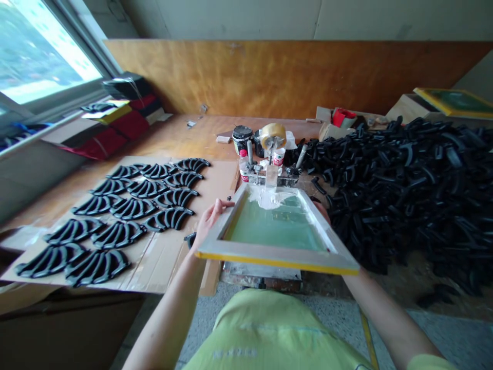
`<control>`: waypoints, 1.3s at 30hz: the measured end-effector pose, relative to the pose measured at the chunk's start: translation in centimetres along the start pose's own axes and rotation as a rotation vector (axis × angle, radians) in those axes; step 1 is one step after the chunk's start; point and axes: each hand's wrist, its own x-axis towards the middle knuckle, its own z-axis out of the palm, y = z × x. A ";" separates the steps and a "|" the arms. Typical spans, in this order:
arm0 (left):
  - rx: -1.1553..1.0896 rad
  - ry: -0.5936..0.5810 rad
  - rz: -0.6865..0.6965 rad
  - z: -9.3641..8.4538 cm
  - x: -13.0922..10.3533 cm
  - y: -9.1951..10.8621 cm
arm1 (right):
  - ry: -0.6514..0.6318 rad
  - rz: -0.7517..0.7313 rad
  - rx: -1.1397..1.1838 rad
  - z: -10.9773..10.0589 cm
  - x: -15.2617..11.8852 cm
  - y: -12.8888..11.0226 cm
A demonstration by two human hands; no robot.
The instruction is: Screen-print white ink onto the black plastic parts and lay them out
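A screen printing frame (277, 259) with a green mesh (275, 228) is in front of me, held by a clamp (271, 177) at its far end. White ink (265, 198) is smeared over the mesh's far part. My left hand (210, 218) is closed at the frame's left side, fingers together against its edge; part of the palm is hidden. My right hand (322, 211) is mostly hidden behind the frame's right side, so its fingers do not show. Below the frame's near edge a flat base (262, 272) is partly visible. A small black part (190, 239) lies beside my left wrist.
On the left, cardboard (154, 257) bears rows of black fan-shaped plastic parts (119, 234). A big heap of black parts (408, 185) covers the right. Behind the clamp are a black tub (242, 139), a tape roll (273, 135) and a red-capped bottle (244, 165). Another framed screen (458, 102) rests at back right.
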 end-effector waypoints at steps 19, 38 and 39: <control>0.034 -0.078 -0.226 2.0 -2.8 -12.6 | -0.284 -0.225 -0.455 4.5 7.8 -8.8; -0.007 -0.060 -0.252 2.0 -2.9 -11.7 | -0.378 -0.591 -0.205 3.8 2.1 -8.9; 0.000 -0.058 -0.249 2.0 -2.9 -11.7 | -0.390 -0.624 -0.198 3.9 1.4 -8.8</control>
